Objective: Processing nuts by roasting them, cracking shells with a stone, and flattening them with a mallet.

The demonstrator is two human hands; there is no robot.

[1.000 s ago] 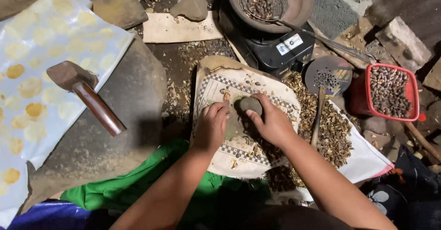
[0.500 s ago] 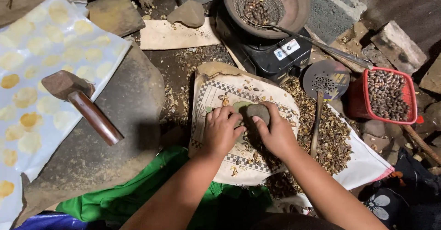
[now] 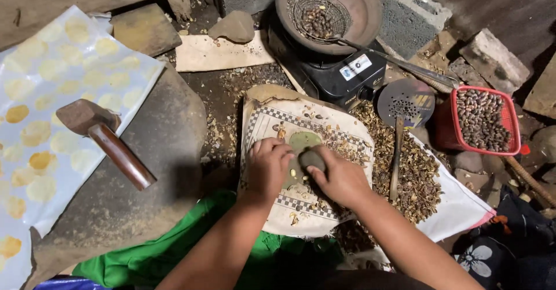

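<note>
Right now the right hand (image 3: 341,177) is clenched round a small dark stone (image 3: 311,159), pressing it down on a flat greenish slab (image 3: 304,141) w/ a pale kernel just beside it. Left hand (image 3: 267,168) has fingers curled, tips at the slab's near edge next to the stone; can't tell if it grips anything. Both sit on a checker-bordered cloth (image 3: 272,122) strewn w/ shell bits. Right of it: husk pile (image 3: 417,174), perforated ladle (image 3: 405,101), red basket of nuts (image 3: 483,122). Behind: pan w/ wire strainer (image 3: 321,15) on a black stove (image 3: 341,73). Far left, a hammer (image 3: 104,136) on a stone block.
</note>
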